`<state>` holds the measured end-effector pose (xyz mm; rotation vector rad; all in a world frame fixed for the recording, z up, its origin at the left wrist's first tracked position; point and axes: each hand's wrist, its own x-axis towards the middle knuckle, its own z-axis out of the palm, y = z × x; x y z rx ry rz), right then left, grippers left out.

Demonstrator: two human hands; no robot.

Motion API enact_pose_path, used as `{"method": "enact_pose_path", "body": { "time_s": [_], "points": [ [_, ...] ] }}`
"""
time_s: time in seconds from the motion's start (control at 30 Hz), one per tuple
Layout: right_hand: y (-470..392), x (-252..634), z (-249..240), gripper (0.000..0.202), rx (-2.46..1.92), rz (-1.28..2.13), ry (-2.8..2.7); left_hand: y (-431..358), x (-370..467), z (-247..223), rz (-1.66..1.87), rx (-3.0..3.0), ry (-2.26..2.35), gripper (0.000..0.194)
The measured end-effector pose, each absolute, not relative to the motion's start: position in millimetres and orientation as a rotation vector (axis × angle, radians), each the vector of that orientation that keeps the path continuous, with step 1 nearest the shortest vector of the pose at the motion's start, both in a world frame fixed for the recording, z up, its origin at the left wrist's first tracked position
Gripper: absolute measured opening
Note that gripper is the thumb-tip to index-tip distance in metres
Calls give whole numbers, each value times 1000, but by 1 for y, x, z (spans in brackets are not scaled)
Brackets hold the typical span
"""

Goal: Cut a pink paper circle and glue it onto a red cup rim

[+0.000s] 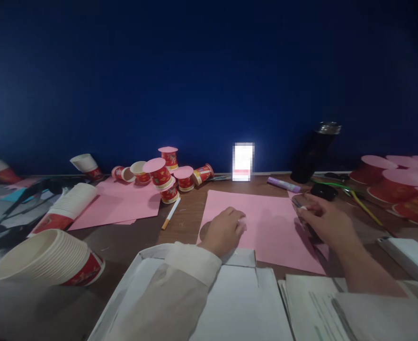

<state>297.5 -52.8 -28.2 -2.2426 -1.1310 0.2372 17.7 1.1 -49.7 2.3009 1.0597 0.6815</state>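
Observation:
My left hand rests over a pink sheet of paper. Its fingers are bent together, and a small pale patch shows at the fingertips; what it is I cannot make out. At the sheet's right edge, my right hand has thumb and fingers pinched around a thin greyish thing too blurred to name. Beside my left wrist, a rounded brown gap shows in the paper, and the right edge looks cut away in curves. A purple glue-stick-like tube lies just behind the sheet. Near my right fingers is a round black object.
Red paper cups with pink discs stand at back left, more cups at far right. Stacked cups lie left, near another pink sheet. A black flask leans behind; a white box is in front.

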Motion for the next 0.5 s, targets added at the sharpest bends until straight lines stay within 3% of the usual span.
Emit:
{"method": "enact_pose_path", "body": {
  "time_s": [0.2,0.5],
  "points": [
    [-52,259,-28,61,-1790,415,-1017,-6,19,-35,698,2083,1118,21],
    [-55,213,-26,53,-1468,716,-937,-8,22,-39,849,1951,989,22]
  ]
}}
